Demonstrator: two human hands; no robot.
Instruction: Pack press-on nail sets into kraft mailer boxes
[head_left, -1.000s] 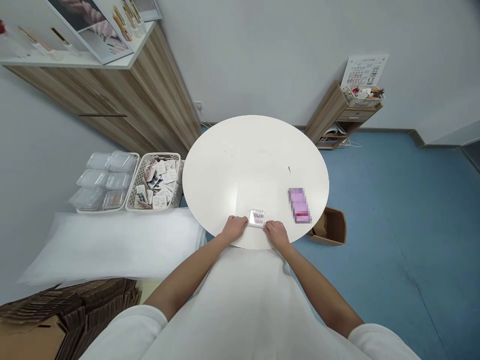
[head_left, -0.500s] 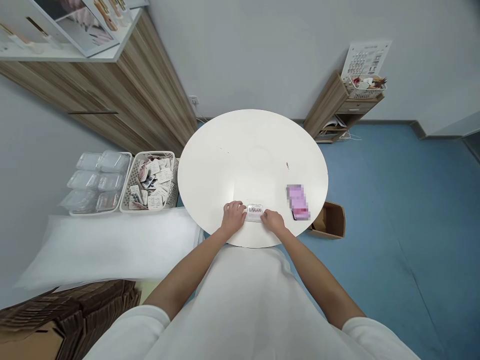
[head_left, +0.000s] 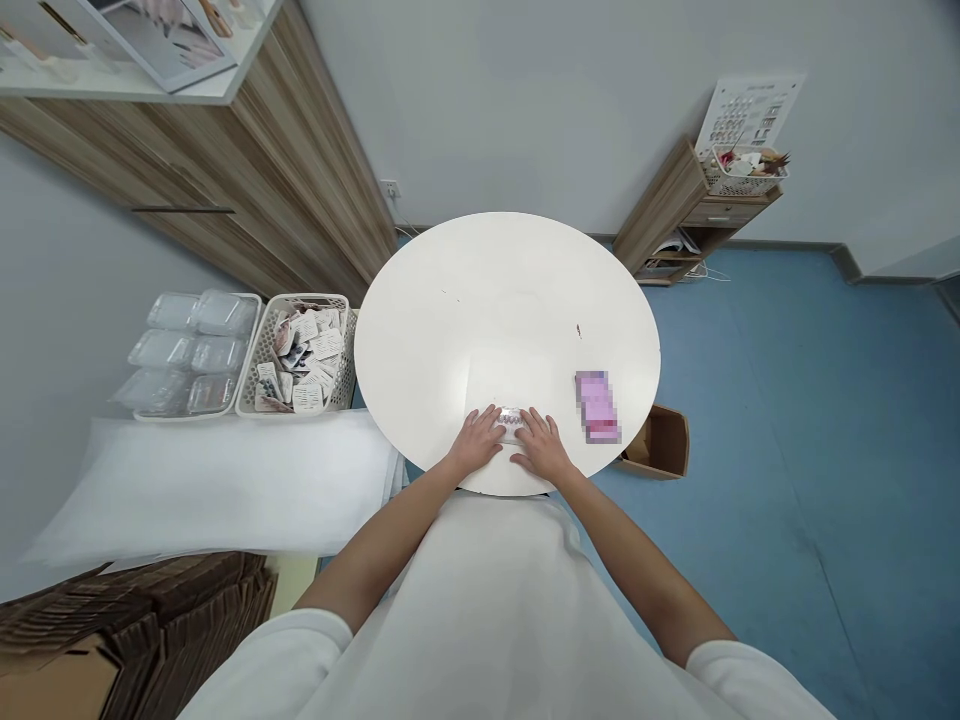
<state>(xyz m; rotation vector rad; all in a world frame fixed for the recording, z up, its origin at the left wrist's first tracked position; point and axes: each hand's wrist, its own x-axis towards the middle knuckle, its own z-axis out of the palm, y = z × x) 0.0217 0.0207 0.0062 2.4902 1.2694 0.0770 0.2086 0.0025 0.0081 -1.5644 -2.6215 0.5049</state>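
A small clear plastic pack [head_left: 511,422] with a row of pinkish pieces, which look like false nails, lies near the front edge of the round white table [head_left: 420,330]. My left hand [head_left: 478,441] rests over its left side, fingers stretched out and thumb near its lower edge. From the right, my right hand [head_left: 543,448] lies over the other side with its fingers spread. Both hands touch the pack and cover its ends; neither wraps round it. A pixelated purple rectangular thing [head_left: 598,407] lies to the right of my right hand.
Left of the table stand a white basket of printed cards [head_left: 346,385] and a basket with several clear plastic boxes [head_left: 217,345]. White sheets [head_left: 240,480] lie in front of them. An open cardboard box [head_left: 664,445] sits on the floor at right. Small dark marks dot the tabletop.
Both hands have shifted from gripping the pack's sides to lying over it with fingers spread. They now hide more of it. The view has tilted slightly.
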